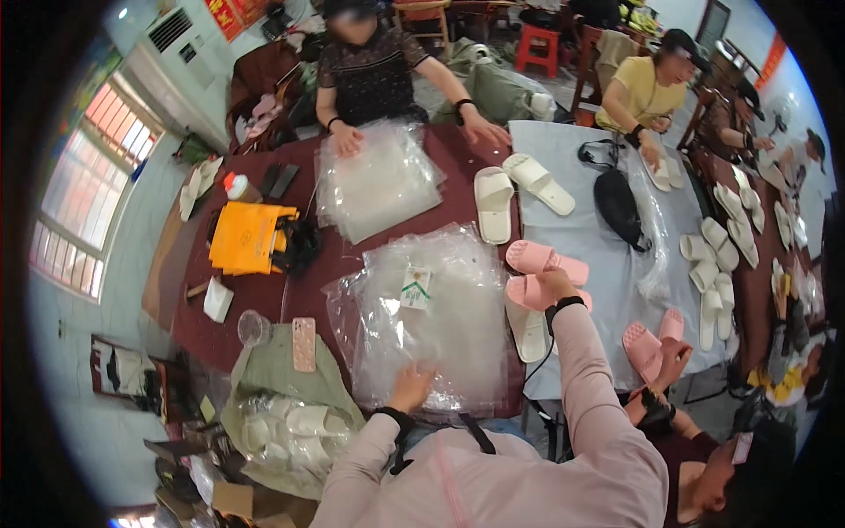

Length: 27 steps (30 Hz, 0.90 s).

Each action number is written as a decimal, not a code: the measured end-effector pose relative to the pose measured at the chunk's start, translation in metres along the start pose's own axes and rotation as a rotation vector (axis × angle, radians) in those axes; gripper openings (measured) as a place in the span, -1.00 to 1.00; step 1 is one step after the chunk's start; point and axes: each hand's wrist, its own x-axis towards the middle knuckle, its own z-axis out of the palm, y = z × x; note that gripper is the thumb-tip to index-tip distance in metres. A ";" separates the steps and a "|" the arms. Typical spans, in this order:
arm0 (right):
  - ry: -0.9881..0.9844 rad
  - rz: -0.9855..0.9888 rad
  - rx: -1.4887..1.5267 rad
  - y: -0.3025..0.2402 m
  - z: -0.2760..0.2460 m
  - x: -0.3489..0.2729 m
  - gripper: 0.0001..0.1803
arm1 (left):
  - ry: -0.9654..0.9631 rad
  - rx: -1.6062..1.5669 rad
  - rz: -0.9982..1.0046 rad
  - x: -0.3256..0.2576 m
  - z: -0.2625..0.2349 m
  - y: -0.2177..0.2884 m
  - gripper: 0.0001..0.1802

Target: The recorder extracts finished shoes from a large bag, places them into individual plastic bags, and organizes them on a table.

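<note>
Left hand (412,385) flat, fingers spread on plastic bags (440,326) | right hand (556,286) gripping pink slipper (531,291)

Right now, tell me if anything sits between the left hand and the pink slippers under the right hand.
Nothing solid: only the flat stack of clear plastic bags, which the left hand rests on, lies between it and the pink slippers held by the right hand.

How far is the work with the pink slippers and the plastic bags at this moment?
Done: I cannot see any slipper already inside a bag. In hand: the right hand rests on a pair of pink slippers, and the left hand lies on the stack of clear plastic bags. Left: a white slipper beside the stack and two more white slippers further up the table lie unbagged.
</note>
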 end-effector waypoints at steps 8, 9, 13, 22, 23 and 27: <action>0.174 0.174 0.748 -0.033 -0.018 -0.042 -0.65 | 0.266 -0.598 -0.206 0.077 -0.038 -0.018 -0.31; 0.207 0.193 0.843 -0.037 -0.024 -0.053 -0.64 | 0.324 -0.587 -0.204 0.088 -0.040 -0.025 -0.24; 0.337 0.216 1.077 -0.092 -0.006 -0.101 -0.65 | 0.379 -0.624 -0.362 0.128 -0.060 -0.031 -0.06; 0.310 0.565 0.629 -0.146 0.142 -0.160 -0.71 | 0.099 -0.303 -0.549 0.163 -0.074 -0.027 0.00; 0.323 0.570 0.632 -0.140 0.154 -0.156 -0.71 | 0.124 -0.359 -0.520 0.164 -0.075 -0.026 -0.01; 0.433 0.636 0.803 -0.130 0.189 -0.139 -0.72 | 0.320 -0.588 -0.413 0.167 -0.071 -0.069 -0.10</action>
